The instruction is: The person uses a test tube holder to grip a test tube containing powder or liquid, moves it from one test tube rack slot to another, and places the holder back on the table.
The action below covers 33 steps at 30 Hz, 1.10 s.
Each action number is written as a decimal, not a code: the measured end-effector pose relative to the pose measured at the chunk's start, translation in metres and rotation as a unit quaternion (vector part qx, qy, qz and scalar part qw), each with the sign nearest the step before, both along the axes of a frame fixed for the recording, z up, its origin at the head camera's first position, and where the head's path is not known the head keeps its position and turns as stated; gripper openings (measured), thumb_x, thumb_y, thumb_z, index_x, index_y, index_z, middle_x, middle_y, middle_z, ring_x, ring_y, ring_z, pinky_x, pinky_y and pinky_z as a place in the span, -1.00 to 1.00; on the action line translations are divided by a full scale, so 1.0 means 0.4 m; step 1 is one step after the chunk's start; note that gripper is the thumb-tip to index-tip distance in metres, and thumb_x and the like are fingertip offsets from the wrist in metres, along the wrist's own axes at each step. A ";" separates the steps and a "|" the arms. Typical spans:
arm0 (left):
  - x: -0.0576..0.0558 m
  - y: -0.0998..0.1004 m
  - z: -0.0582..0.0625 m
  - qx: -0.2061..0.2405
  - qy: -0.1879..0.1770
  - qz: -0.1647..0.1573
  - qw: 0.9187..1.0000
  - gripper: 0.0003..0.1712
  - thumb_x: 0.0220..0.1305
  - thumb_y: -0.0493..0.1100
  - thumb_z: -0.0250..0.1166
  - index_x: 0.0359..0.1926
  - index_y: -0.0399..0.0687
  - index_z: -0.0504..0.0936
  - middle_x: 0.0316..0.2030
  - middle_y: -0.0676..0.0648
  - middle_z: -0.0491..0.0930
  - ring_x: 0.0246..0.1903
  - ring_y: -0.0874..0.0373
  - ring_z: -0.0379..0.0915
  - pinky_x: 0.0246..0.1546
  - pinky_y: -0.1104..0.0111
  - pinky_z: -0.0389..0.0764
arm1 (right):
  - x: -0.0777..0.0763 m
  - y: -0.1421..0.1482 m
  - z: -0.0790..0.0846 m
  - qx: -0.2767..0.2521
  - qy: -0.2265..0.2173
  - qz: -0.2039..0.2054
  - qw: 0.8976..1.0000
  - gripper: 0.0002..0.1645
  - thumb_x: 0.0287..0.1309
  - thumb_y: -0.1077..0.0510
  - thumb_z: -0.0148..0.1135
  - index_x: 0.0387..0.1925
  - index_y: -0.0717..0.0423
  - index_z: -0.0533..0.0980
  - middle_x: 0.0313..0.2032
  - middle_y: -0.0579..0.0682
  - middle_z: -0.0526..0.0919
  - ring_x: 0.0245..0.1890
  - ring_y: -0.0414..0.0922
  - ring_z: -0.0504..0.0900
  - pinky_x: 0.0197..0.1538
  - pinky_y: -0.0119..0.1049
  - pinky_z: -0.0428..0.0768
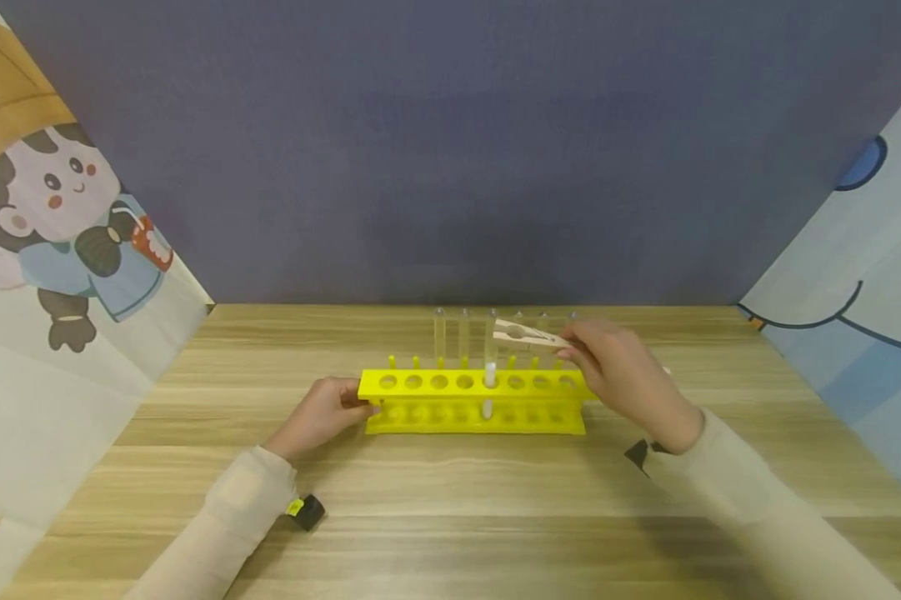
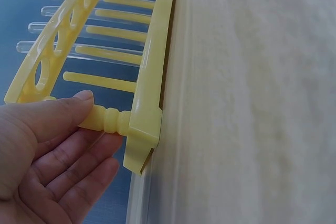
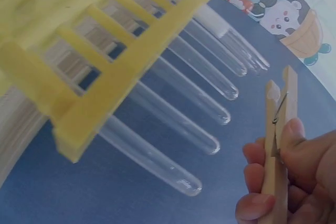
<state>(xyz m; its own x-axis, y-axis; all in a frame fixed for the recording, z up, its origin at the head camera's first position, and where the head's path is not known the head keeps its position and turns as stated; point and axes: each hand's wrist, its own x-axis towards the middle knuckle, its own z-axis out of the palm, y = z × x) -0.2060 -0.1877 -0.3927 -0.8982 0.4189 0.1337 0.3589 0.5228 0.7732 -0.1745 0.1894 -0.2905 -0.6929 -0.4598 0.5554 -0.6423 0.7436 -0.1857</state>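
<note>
A yellow test tube rack point(image 1: 420, 392) stands on the table, its row of holes facing up. My left hand point(image 1: 328, 414) grips the rack's left end post point(image 2: 105, 118) between thumb and fingers. In my right hand point(image 1: 626, 375) is a wooden test tube clamp point(image 1: 527, 335), pinched between thumb and fingers, its jaws spread apart in the right wrist view. The clamp's tips are right by the upper part of a test tube point(image 1: 490, 374) with white contents, which stands in a middle hole. Several clear test tubes point(image 3: 173, 174) sit upside down on the rear pegs.
The wood-grain table point(image 1: 450, 517) ends at a dark blue-grey panel point(image 1: 450, 167). Cartoon-printed sheets point(image 1: 82, 208) line the left and right sides. Black wrist-worn pieces point(image 1: 309, 512) show below the sleeves.
</note>
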 end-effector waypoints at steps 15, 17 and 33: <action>0.004 0.001 0.003 0.004 -0.007 0.006 1.000 -0.80 0.14 -0.27 0.34 -0.17 -0.11 0.69 -0.13 -0.08 0.67 -0.14 0.12 0.58 -0.12 0.36 0.61 | -0.014 -0.038 0.020 0.004 0.004 0.007 1.000 -0.92 0.08 0.31 0.29 -0.36 0.25 0.54 -0.49 0.02 0.58 -0.54 -0.15 0.43 -0.44 -0.24 0.48; 0.004 0.001 0.003 0.003 -0.006 0.009 1.000 -0.81 0.14 -0.27 0.35 -0.18 -0.11 0.69 -0.14 -0.07 0.67 -0.15 0.13 0.58 -0.11 0.35 0.61 | -0.015 -0.040 0.020 0.003 0.006 0.007 1.000 -0.91 0.08 0.31 0.30 -0.37 0.24 0.53 -0.50 0.02 0.57 -0.54 -0.15 0.42 -0.44 -0.24 0.48; 0.007 0.001 0.005 0.002 -0.012 0.005 1.000 -0.78 0.15 -0.26 0.34 -0.14 -0.11 0.68 -0.12 -0.07 0.67 -0.13 0.12 0.58 -0.11 0.35 0.61 | -0.023 -0.055 0.006 0.002 -0.006 0.010 1.000 -0.90 0.04 0.31 0.32 -0.41 0.23 0.52 -0.51 0.01 0.54 -0.53 -0.14 0.44 -0.43 -0.25 0.51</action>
<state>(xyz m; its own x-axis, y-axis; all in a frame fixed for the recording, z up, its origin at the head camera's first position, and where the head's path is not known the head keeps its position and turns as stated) -0.2032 -0.1873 -0.3908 -0.9052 0.4092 0.1147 0.3356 0.5230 0.7835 -0.1837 0.1674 -0.2880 -0.6897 -0.4759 0.5457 -0.6549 0.7314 -0.1900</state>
